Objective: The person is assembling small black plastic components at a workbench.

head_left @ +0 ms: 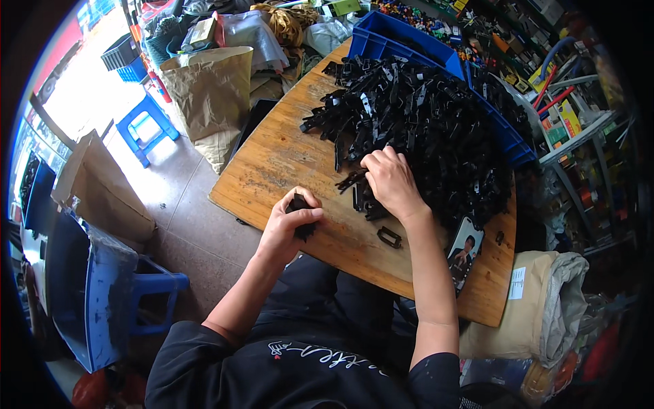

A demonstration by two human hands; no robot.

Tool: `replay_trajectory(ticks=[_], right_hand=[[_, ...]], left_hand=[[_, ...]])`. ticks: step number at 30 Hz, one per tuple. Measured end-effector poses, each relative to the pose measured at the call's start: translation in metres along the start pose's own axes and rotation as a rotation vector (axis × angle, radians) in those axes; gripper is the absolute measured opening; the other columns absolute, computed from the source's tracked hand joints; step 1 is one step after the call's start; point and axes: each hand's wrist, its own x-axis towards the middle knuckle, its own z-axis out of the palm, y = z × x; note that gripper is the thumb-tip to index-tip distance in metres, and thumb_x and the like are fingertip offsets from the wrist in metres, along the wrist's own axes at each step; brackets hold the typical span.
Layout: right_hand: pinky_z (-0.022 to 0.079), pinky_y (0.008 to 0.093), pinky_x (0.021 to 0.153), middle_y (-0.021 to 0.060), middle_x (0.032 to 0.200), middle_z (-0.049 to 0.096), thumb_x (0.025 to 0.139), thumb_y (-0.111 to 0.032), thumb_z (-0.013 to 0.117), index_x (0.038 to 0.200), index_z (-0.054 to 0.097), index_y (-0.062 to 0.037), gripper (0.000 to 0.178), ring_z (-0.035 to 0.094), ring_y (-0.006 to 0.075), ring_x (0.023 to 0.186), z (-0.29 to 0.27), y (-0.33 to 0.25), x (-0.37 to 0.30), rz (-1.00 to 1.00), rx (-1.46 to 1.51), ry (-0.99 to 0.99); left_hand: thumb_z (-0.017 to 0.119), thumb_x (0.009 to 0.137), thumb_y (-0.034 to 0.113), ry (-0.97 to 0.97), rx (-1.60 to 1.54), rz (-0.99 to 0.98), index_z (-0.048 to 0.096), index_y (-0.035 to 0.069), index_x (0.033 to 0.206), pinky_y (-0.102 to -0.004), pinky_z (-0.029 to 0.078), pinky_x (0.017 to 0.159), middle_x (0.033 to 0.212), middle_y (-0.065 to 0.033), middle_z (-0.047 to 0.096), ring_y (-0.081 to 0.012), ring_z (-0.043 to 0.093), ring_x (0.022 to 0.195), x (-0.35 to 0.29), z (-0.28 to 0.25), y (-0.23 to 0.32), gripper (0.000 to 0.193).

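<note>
A large heap of black plastic parts [436, 129], many of them long and clip-like, covers the far and right side of the wooden table [272, 153]. My left hand [291, 221] is closed round a small bunch of black plastic parts [304, 230] just over the table's near edge; their exact shape is mostly covered by my fingers. At the near edge of the heap, my right hand [392, 183] reaches in with bent fingers drawn together. What its fingertips pinch is hidden among the black parts. One loose rectangular black frame [389, 237] lies on the wood below my right hand.
A phone [465, 253] lies by my right forearm. Blue crates [402, 46] border the heap's far side. Paper sacks [208, 88] and a blue stool [146, 127] stand to the left. A crammed shelf [579, 136] rises on the right, above another sack [531, 286].
</note>
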Motion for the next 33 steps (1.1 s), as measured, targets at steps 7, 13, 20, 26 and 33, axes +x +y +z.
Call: replay_trajectory(ticks=[7,13,20,26,33], right_hand=[[0.045,0.021,0.059,0.0031,0.076,0.059,0.081,-0.009,0.062,0.087,0.054,0.001,0.014,0.055,0.007,0.063,-0.025,-0.027,-0.032,0.481,0.936,0.233],[0.046,0.0212,0.065,0.0049,0.089,0.056,0.079,-0.009,0.065,0.098,0.059,-0.0017,0.02,0.056,0.0094,0.071,-0.049,-0.071,-0.095,0.435,1.089,0.292],[0.047,0.0316,0.066,0.0113,0.081,0.064,0.081,-0.02,0.063,0.092,0.058,0.0008,0.024,0.06,0.0219,0.071,-0.073,0.145,-0.24,1.099,-0.017,0.494],[0.045,0.0339,0.066,0.0136,0.076,0.062,0.076,-0.027,0.067,0.08,0.061,-0.0012,0.027,0.059,0.0268,0.072,-0.042,0.188,-0.276,1.161,-0.132,0.371],[0.046,0.0197,0.071,0.0045,0.091,0.058,0.079,-0.008,0.063,0.106,0.053,0.002,0.03,0.055,0.0094,0.075,-0.08,0.053,-0.198,0.987,0.951,0.729]], left_hand=[[0.063,0.077,0.004,0.063,0.11,0.094,0.053,0.002,0.112,-0.0219,0.045,0.069,0.102,-0.0088,0.058,-0.0106,0.055,0.078,0.005,0.028,-0.012,0.036],[0.068,0.075,0.007,0.072,0.283,0.104,0.056,0.003,0.105,-0.0188,0.042,0.06,0.078,-0.0005,0.061,-0.0073,0.058,0.07,-0.01,0.049,-0.034,0.032],[0.065,0.074,0.001,-0.014,0.262,-0.102,0.057,0.004,0.1,-0.02,0.045,0.058,0.074,-0.0027,0.06,-0.0092,0.057,0.061,-0.007,0.046,-0.032,0.027],[0.06,0.069,-0.004,0.004,0.163,-0.195,0.054,0.002,0.101,-0.0236,0.047,0.061,0.082,-0.01,0.06,-0.0136,0.057,0.067,-0.009,0.057,-0.035,0.033],[0.06,0.068,-0.001,0.011,0.21,-0.167,0.055,0.0,0.104,-0.0243,0.046,0.065,0.081,-0.0118,0.061,-0.0151,0.058,0.069,-0.001,0.044,-0.032,0.036]])
